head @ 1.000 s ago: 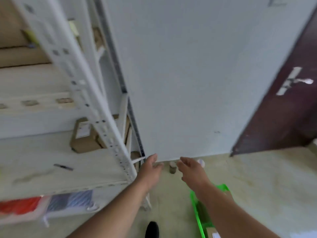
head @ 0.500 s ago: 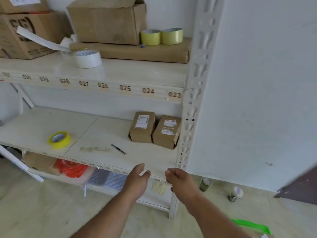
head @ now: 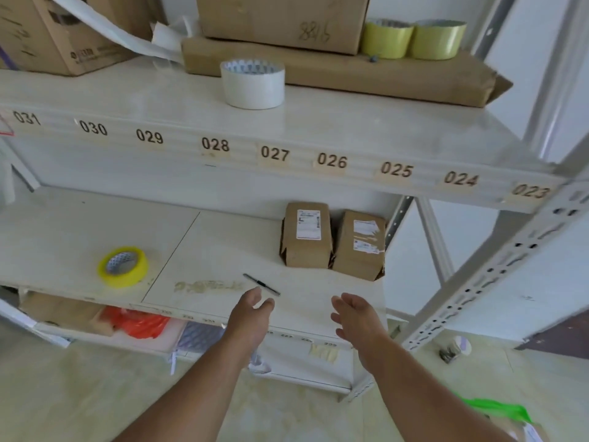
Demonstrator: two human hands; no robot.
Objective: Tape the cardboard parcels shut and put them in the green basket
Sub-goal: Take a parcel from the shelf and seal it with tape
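A: What is noted on the left of the view?

B: A yellow roll of packing tape (head: 123, 266) is seen lying flat on the pale middle shelf board (head: 79, 231), well apart from both hands. A second earlier only the rack's post, a blank wall and the floor were framed; now the numbered rack is faced squarely, so the view has been swung left and raised.

A: And in the middle?

B: A thin black pen (head: 261, 284) is lying on the board, just beyond the left hand (head: 251, 314). That hand is held with fingers loosely spread and nothing gripped. It is now over the shelf's front edge, where before it was over the floor.

A: To the right?

B: The right hand (head: 355, 315) is likewise held apart and empty. Behind it, two small brown cardboard parcels with white labels (head: 331, 240) are standing side by side, touching, at the back of the board. Only a corner of the bright green plastic basket (head: 497, 408) is seen, low on the floor at the right.

A: What is implied for the task?

B: A reach toward the parcels is judged to be under way; no taping is yet begun, and the tape is left untouched.
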